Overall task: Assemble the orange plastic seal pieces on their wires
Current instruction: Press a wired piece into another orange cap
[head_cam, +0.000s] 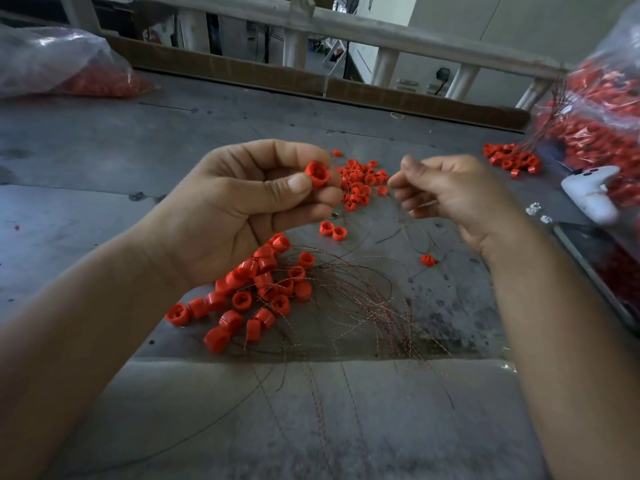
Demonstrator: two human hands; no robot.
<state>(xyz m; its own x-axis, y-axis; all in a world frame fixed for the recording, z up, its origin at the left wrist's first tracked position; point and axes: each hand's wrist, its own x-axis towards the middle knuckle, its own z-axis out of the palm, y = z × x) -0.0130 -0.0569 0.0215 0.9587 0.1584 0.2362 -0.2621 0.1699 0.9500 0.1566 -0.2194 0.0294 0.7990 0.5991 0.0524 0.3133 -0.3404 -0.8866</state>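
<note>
My left hand [249, 206] pinches one orange seal cap [317, 174] between thumb and fingers, held above the table with its open side toward me. My right hand [457, 199] is just to the right of it, fingers curled, pinching a thin twisted wire [401, 220] that trails down toward the table. A heap of orange caps with wires attached [256, 289] lies below my left hand, their thin wires [367, 306] fanned out toward the table's near edge. A smaller pile of loose orange pieces [360, 181] lies behind my hands.
The grey worn table [104, 161] carries a clear bag of orange parts [65, 69] at far left and a bigger bag [602, 109] at right, with more caps [512, 161] beside it. A white handled device [592, 195] lies at right. A railing [346, 26] runs behind.
</note>
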